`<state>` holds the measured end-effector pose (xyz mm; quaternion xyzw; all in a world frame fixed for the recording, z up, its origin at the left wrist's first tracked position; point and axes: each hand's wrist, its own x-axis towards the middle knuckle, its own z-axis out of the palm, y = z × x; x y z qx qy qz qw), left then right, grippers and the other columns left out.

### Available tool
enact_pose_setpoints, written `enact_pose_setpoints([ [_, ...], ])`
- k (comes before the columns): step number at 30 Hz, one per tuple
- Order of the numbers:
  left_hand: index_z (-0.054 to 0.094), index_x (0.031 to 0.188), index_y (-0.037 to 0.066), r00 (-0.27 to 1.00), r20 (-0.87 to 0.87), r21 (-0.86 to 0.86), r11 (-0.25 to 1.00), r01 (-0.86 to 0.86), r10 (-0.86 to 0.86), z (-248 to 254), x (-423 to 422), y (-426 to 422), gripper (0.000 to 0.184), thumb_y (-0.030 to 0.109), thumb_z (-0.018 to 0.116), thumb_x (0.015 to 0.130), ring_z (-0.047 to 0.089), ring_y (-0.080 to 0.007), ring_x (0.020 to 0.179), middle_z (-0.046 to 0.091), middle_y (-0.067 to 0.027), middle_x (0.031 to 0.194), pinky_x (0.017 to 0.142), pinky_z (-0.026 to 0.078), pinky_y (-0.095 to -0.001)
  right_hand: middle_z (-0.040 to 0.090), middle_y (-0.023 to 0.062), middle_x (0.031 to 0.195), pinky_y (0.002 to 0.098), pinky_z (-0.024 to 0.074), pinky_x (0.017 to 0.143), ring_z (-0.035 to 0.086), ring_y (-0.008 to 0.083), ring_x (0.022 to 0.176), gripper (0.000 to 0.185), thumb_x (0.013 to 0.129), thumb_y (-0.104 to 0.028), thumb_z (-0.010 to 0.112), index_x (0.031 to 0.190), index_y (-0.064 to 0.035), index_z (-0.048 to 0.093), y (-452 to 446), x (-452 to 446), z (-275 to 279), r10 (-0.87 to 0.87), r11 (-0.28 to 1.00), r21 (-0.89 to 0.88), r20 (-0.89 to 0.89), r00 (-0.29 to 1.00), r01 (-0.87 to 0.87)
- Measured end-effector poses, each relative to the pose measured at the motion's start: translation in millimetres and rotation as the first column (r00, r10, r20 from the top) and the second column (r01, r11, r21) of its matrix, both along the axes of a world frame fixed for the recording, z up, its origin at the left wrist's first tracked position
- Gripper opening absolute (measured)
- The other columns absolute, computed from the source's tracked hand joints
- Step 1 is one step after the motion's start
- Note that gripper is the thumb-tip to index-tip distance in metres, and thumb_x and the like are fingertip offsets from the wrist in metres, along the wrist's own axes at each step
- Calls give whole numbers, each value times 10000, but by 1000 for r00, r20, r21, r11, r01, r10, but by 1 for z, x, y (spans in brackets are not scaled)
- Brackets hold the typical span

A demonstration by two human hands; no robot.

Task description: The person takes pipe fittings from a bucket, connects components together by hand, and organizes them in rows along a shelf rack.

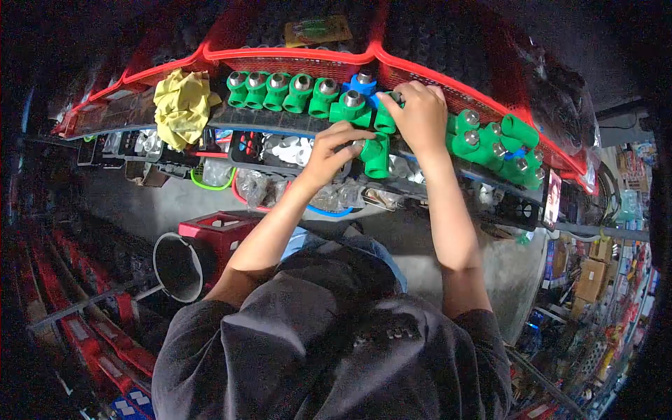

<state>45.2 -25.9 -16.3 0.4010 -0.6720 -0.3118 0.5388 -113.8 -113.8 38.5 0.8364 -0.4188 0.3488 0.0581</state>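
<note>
My left hand (331, 155) pinches the metal end of a green pipe fitting (376, 158) at the shelf's front edge. Just behind it, my right hand (418, 114) has its fingers closed on another green fitting (384, 117), partly hidden by the fingers. A row of green fittings with metal ends (278, 92) stands to the left along the shelf. Beside my hands are a green fitting lying sideways (344, 112) and a blue fitting (361, 85). More green fittings (467, 141) are grouped to the right of my right hand.
Red baskets (294, 54) line the back of the shelf. A crumpled yellow cloth (183, 108) lies at the left. Black trays (241, 155) with small parts hang below the front edge. A red stool (218, 234) and a round-rimmed bin (159, 266) stand at lower left.
</note>
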Motion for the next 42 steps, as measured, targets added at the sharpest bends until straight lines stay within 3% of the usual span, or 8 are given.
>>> enact_pose_setpoints([
  [6,643,946,-1,1000,-12,22,1000,-15,15,0,3,0,264,117,558,725,498,-189,702,572,-106,753,664,395,-293,584,139,707,434,471,608,588,336,673,286,720,-292,675,692,-22,584,4,6,4,-82,987,145,65,994,72],
  [14,647,937,0,1000,7,6,1000,-27,27,3,1,3,244,103,560,734,503,-191,708,570,-101,736,676,400,-294,577,156,820,416,464,622,581,341,739,309,722,-274,686,812,1,578,12,6,-1,-49,975,216,-13,999,51],
  [20,602,1001,5,996,-25,20,996,-83,83,-1,0,6,300,119,590,724,531,-182,768,564,-88,777,730,419,-290,596,133,851,342,475,671,595,248,734,293,739,-174,670,976,-14,606,17,-6,8,61,930,354,126,990,-102],
  [26,465,994,3,967,-229,54,994,-100,110,-13,-5,7,332,97,625,719,499,-127,772,514,-71,812,711,418,-267,598,117,890,331,464,694,583,236,746,289,737,-145,666,993,-27,601,24,-16,18,139,895,388,224,965,-220],
  [29,429,974,8,969,-228,89,993,-78,97,-12,-4,10,328,99,623,726,488,-130,762,500,-72,826,700,416,-269,595,96,867,312,444,659,539,211,704,286,734,-134,666,997,-42,602,36,-24,26,97,924,347,184,978,-157],
  [31,422,971,9,979,-176,75,993,-89,101,-7,-3,13,332,109,624,727,479,-130,751,484,-72,811,692,409,-262,592,150,935,366,453,763,569,308,875,268,745,-153,654,974,-29,594,52,-31,36,108,904,388,202,973,-181],
  [36,453,963,0,997,-67,54,997,-46,50,12,-9,17,324,139,630,730,517,-168,746,511,-101,823,685,424,-284,541,118,994,348,449,790,554,278,903,354,703,-131,697,1021,-31,577,97,-35,26,193,828,453,326,925,-332],
  [42,506,932,-13,971,240,-178,983,43,1,48,-18,7,269,148,611,742,525,-292,741,506,-146,778,664,424,-366,546,88,962,366,413,813,507,269,919,260,694,-101,680,936,-48,602,97,-60,8,-35,968,249,282,959,-38],
])
